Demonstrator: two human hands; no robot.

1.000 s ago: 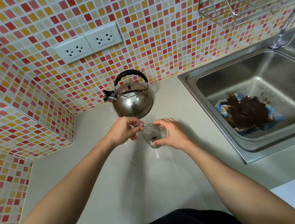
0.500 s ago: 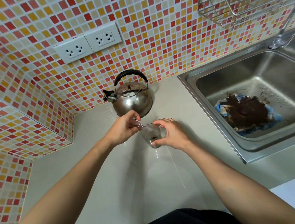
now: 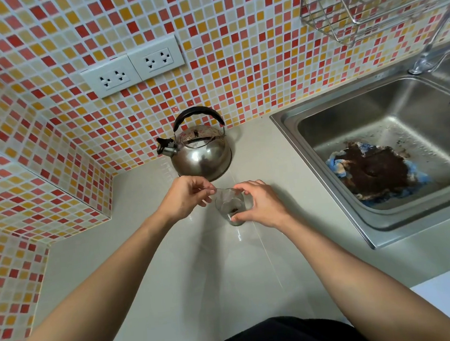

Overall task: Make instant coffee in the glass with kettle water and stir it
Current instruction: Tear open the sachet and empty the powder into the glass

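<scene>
A small clear glass (image 3: 230, 208) stands on the grey counter (image 3: 199, 267) with a little brown coffee powder at its bottom. My right hand (image 3: 262, 203) wraps around its right side. My left hand (image 3: 185, 199) pinches the handle of a thin metal spoon (image 3: 221, 189), which lies level over the glass rim. A steel kettle (image 3: 202, 152) with a black handle sits just behind the hands, spout pointing left.
A steel sink (image 3: 323, 129) lies to the right, with a blue cloth (image 3: 415, 178) covered in dark coffee grounds. A tap (image 3: 431, 51) and a wire rack (image 3: 353, 6) with a yellow sponge are above it. Tiled walls with sockets (image 3: 133, 69) close the left and back.
My left hand has lifted and tilted the spoon from inside the glass to level over the rim. The right hand and the glass have stayed put.
</scene>
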